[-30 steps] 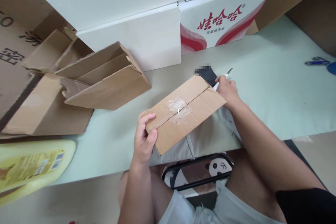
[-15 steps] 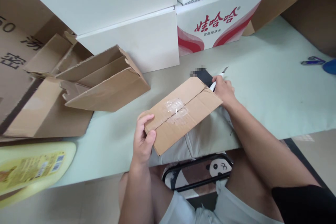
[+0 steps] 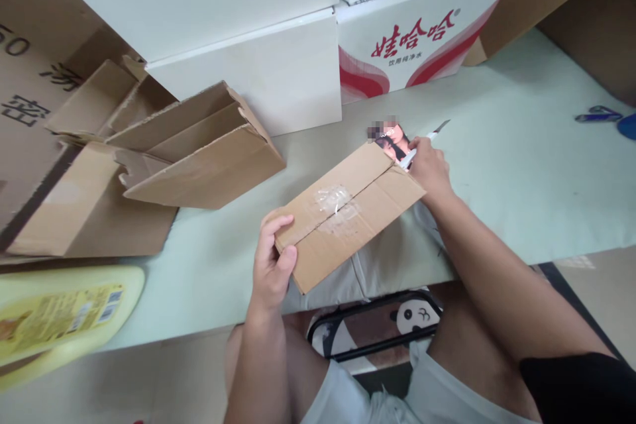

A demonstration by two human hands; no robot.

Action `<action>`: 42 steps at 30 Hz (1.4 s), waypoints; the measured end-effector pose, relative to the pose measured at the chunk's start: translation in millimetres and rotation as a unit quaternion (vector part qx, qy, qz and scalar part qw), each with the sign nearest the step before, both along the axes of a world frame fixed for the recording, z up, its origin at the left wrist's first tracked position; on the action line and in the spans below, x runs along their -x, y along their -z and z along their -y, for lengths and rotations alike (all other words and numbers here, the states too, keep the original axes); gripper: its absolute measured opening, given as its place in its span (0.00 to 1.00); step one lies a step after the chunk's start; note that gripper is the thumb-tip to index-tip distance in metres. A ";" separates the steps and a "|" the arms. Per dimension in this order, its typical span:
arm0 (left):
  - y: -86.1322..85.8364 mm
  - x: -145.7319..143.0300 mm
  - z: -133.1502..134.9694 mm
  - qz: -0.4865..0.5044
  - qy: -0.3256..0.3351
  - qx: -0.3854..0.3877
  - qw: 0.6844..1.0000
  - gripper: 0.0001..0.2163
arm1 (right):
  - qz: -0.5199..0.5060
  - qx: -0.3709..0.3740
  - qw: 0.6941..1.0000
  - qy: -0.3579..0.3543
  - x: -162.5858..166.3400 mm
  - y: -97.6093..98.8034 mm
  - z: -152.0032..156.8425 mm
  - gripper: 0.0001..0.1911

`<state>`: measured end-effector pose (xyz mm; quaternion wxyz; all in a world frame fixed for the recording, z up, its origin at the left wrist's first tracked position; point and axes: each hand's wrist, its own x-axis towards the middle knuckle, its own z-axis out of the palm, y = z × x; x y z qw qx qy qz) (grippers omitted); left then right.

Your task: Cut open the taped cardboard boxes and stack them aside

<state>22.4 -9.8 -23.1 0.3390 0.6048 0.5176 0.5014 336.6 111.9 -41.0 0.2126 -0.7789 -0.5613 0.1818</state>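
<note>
A small brown cardboard box [image 3: 342, 218] is held tilted above the table, its top seam crossed by clear tape. My left hand [image 3: 271, 262] grips the near left end, thumb on top and fingers around the edge. At the far right end, my right hand [image 3: 431, 167] is closed around a white-handled utility knife [image 3: 408, 158]. The knife's blade points up and away from the box. Just behind the box lies a phone [image 3: 395, 140] with its screen lit, partly hidden by the box and my right hand.
Open cardboard boxes [image 3: 203, 165] stand at the left. White cartons [image 3: 248, 86] and a red-printed water carton [image 3: 412, 46] line the back. A yellow bottle [image 3: 64, 311] lies at the front left. A blue-purple object [image 3: 596, 115] rests at the right.
The phone screen, dark before, now shows a lit picture. My right hand and the knife have shifted slightly, the blade tipping further right. My left hand keeps its hold on the box.
</note>
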 end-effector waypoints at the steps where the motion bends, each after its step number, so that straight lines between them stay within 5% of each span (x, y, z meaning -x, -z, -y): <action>1: -0.1 -0.1 -0.1 -0.003 -0.005 0.003 1.000 0.20 | -0.002 0.004 1.000 0.001 -0.2 -0.6 -0.1 0.34; 10: -2.2 -1.5 -0.7 -0.011 -0.013 0.004 1.000 0.21 | -0.004 -0.067 0.998 -0.005 -0.9 3.0 2.5 0.32; 21: -0.3 -0.6 -0.4 -0.012 0.000 -0.003 1.000 0.19 | 0.010 -0.013 1.000 -0.025 -3.3 6.5 -0.4 0.38; 42: -1.2 -2.5 -0.6 0.000 -0.005 -0.010 1.000 0.19 | 0.034 -0.025 0.999 -0.029 -1.4 15.7 -12.7 0.26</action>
